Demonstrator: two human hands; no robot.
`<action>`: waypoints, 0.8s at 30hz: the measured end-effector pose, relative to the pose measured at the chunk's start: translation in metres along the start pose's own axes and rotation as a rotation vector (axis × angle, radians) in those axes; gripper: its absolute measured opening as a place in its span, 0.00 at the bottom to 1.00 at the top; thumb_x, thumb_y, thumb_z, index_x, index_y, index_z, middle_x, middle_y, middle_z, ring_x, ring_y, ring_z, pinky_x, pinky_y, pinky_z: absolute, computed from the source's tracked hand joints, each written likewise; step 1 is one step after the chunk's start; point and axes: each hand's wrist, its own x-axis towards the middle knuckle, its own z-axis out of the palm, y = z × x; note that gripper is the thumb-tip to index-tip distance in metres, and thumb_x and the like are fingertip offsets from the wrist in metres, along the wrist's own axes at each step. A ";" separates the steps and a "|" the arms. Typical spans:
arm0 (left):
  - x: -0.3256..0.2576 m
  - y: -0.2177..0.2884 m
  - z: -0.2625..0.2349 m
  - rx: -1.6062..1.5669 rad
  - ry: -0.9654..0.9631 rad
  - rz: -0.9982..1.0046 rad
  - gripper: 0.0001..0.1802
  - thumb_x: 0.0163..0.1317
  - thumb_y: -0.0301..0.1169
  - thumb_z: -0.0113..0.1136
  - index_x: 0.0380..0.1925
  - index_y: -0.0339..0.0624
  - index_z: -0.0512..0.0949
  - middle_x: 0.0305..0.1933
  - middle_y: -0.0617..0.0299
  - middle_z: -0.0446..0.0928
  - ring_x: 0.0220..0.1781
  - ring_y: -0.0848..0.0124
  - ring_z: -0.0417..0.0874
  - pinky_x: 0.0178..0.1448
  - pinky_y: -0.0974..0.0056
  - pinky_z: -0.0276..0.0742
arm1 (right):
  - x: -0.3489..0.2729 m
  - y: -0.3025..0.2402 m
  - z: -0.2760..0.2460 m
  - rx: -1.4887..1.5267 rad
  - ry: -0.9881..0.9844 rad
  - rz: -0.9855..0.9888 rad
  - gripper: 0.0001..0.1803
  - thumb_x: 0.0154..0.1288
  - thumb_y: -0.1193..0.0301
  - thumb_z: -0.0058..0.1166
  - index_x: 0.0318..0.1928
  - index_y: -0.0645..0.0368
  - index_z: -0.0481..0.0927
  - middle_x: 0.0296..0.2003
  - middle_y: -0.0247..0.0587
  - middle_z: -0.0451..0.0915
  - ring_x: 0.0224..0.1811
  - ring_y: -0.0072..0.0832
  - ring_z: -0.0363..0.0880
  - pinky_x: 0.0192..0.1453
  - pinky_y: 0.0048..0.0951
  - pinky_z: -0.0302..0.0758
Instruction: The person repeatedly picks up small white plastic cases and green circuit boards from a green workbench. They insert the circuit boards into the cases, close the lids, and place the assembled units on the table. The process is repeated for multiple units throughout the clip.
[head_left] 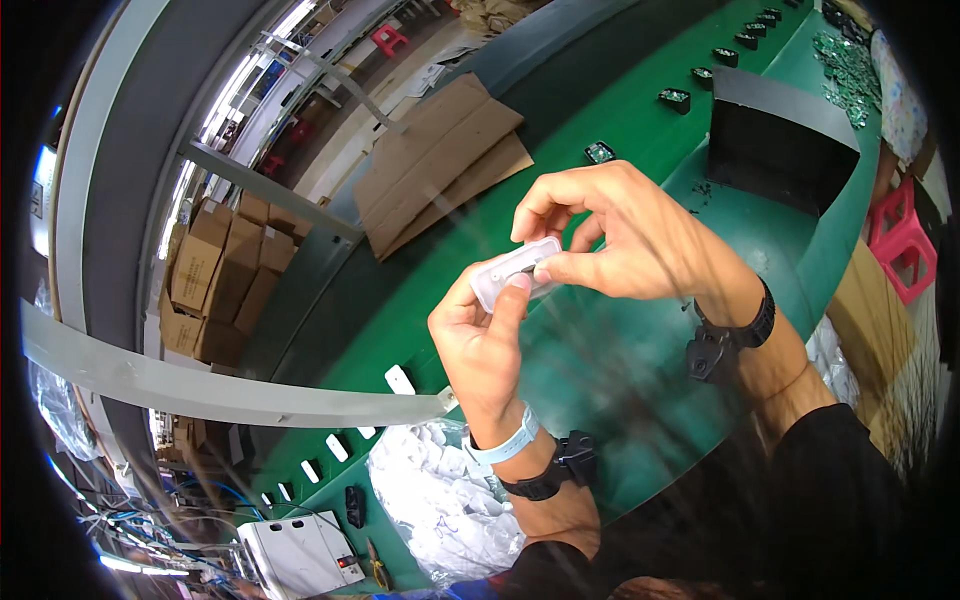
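A small translucent-white plastic housing [489, 285], an open shallow shell, is held up over the green work surface. My left hand [478, 345] grips its near left side, with the thumb pressed inside the shell. My right hand [640, 235] is at its right end, fingers curled and the thumb against the edge. Beside the two thumbtips shows a small dark piece [529, 269], partly covered by them. What the curled right fingers touch is partly hidden.
White housings [400, 380] and dark pieces with circuit boards [600, 152] stand in a line along the green belt [560, 205]. Nearby are a black box [780, 145], a bag of white parts [430, 490], cardboard sheets [440, 160], a grey metal bar [250, 392] and pliers [378, 568].
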 end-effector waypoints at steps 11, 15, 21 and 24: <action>0.005 -0.012 -0.004 -0.455 -0.005 -0.128 0.15 0.63 0.28 0.58 0.46 0.30 0.80 0.40 0.58 0.82 0.31 0.77 0.77 0.34 0.72 0.71 | 0.011 0.025 0.004 0.287 -0.106 -0.225 0.23 0.53 0.80 0.68 0.52 0.62 0.80 0.48 0.38 0.81 0.50 0.27 0.79 0.49 0.30 0.80; 0.005 -0.012 0.018 -0.745 0.097 -0.340 0.15 0.65 0.30 0.58 0.48 0.33 0.77 0.43 0.54 0.82 0.29 0.74 0.76 0.34 0.70 0.72 | 0.015 0.042 0.006 0.421 -0.172 -0.206 0.27 0.52 0.81 0.68 0.55 0.63 0.79 0.54 0.42 0.80 0.56 0.29 0.79 0.62 0.34 0.76; 0.002 -0.016 0.024 -0.849 0.030 -0.342 0.20 0.72 0.36 0.52 0.55 0.31 0.74 0.49 0.51 0.81 0.29 0.71 0.74 0.32 0.68 0.69 | 0.022 0.061 0.001 0.520 -0.221 -0.256 0.29 0.53 0.79 0.69 0.58 0.64 0.77 0.55 0.43 0.81 0.58 0.30 0.79 0.67 0.35 0.74; 0.004 -0.015 0.034 -0.680 0.011 -0.240 0.24 0.76 0.42 0.46 0.57 0.31 0.72 0.49 0.51 0.80 0.27 0.71 0.72 0.31 0.69 0.67 | 0.023 0.063 -0.015 0.647 -0.161 -0.256 0.30 0.53 0.78 0.70 0.59 0.63 0.76 0.54 0.45 0.81 0.57 0.31 0.81 0.66 0.36 0.75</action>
